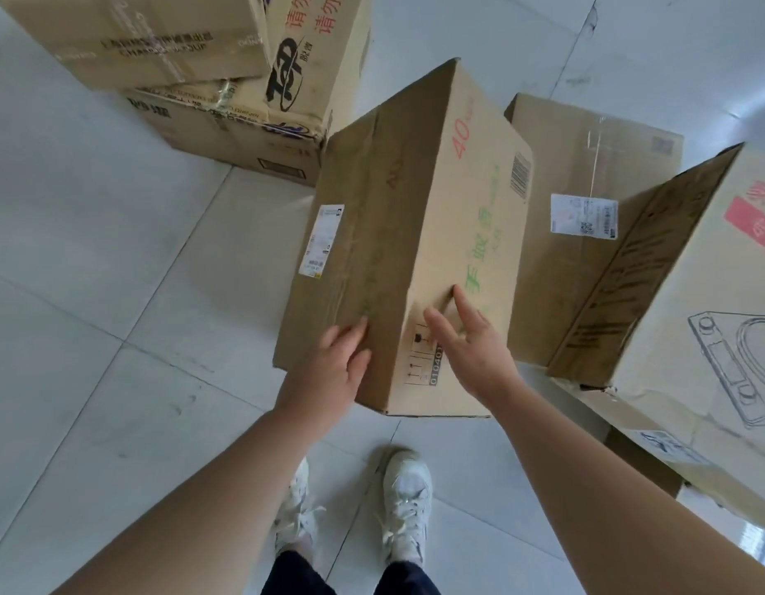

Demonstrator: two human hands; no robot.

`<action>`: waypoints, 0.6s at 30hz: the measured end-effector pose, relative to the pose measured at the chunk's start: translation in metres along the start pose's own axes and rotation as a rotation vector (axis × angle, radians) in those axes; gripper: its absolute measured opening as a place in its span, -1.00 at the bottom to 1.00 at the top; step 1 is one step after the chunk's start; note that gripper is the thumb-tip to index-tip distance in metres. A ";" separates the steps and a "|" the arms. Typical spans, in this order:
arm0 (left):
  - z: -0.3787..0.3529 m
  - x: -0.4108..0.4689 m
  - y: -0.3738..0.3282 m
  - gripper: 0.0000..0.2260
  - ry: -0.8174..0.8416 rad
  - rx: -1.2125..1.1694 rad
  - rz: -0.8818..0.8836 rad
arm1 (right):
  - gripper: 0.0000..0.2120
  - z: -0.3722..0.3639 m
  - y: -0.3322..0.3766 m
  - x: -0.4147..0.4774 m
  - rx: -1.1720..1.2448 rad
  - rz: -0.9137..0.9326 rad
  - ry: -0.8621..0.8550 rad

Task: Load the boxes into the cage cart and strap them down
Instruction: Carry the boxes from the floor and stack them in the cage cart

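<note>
- Open tiled floor (114, 294) spreads to the left and toward the viewer; two white shoes (406, 508) stand just below the box.
- A stack (192, 79) of cartons crowds the upper left, its corner close to the box's far left edge.
- A rear carton (586, 173) sits just beside the box on the right; a printed carton (694, 315) fills the right edge.
- The box (415, 234), in the centre, is tall brown cardboard standing on end and tilted, with a white label on its left face and green and red print and a barcode on its right face.
- Left hand (329, 371): fingers (355, 332) straight and together, flat against the left face.
- Right hand (471, 350): fingers (462, 302) straight and spread, touching the right face near the corner edge.
</note>
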State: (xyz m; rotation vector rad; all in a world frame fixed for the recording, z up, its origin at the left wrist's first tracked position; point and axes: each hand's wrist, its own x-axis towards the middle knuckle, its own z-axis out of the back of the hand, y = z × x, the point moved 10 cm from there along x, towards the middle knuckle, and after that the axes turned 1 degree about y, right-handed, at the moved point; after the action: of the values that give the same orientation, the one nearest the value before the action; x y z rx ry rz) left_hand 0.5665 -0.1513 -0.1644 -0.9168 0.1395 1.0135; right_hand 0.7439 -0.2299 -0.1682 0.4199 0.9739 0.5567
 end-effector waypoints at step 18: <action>-0.041 0.031 0.051 -0.40 0.258 0.132 0.141 | 0.04 0.008 -0.025 0.009 0.155 -0.032 0.047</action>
State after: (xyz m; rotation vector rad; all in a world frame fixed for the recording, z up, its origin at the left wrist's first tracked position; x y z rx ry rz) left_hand 0.5556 -0.1493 -0.2360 -0.9235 0.4882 0.9991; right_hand 0.7609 -0.2442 -0.1842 0.5302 1.0708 0.4655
